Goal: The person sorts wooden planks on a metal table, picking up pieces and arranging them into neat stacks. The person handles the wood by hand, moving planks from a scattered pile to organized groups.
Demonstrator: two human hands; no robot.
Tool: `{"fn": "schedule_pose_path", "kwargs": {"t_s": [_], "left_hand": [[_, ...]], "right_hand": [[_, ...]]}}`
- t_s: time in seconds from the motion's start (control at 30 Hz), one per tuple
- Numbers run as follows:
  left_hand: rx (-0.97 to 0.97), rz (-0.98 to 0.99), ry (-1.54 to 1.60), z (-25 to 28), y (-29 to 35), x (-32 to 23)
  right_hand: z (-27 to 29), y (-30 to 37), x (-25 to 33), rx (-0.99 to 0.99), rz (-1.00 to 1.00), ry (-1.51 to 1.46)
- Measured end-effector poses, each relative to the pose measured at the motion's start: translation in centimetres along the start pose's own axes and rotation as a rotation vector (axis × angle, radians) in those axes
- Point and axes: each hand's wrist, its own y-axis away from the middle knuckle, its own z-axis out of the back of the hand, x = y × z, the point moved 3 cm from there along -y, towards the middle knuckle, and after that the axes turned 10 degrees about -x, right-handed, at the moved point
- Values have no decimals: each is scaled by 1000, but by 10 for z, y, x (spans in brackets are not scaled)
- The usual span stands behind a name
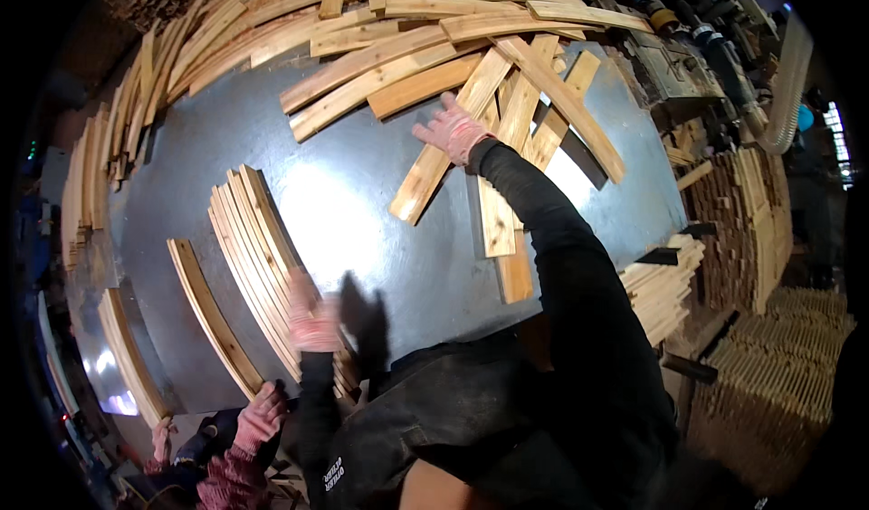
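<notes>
My right hand (453, 130), in a pink knit glove, reaches over a pile of crossed wooden boards. Its fingers are spread, resting on or just above a slanting board (418, 184) at the pile's left side. Nothing is gripped in it. My left hand (314, 315), gloved alike, is at the right edge of a row of narrow boards (253, 266) laid side by side. Motion smears its fingers, so their hold cannot be made out. More crossed boards (570, 107) lie right of my right hand.
A grey metal tabletop (335, 193) carries the boards. Long boards (398, 30) heap along its far edge. At lower left, a co-worker's gloved hand (262, 415) touches the end of a single board (213, 315). Machinery (715, 48) and stacked wood (769, 356) stand to the right.
</notes>
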Motion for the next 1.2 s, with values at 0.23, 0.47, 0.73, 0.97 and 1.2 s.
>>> {"fn": "schedule_pose_path", "kwargs": {"t_s": [0.23, 0.47, 0.73, 0.97, 1.2], "left_hand": [[50, 436, 405, -188, 22, -47], [103, 78, 220, -212, -4, -86], [-165, 464, 109, -218, -18, -12], [-78, 484, 192, -229, 3, 14], [140, 883, 1002, -257, 4, -15]], "right_hand": [[191, -39, 69, -240, -80, -810], [114, 26, -29, -861, -383, -929], [6, 158, -166, 96, -1139, -636], [84, 149, -46, 101, -1067, -1026], [75, 79, 55, 206, -178, -1145]]}}
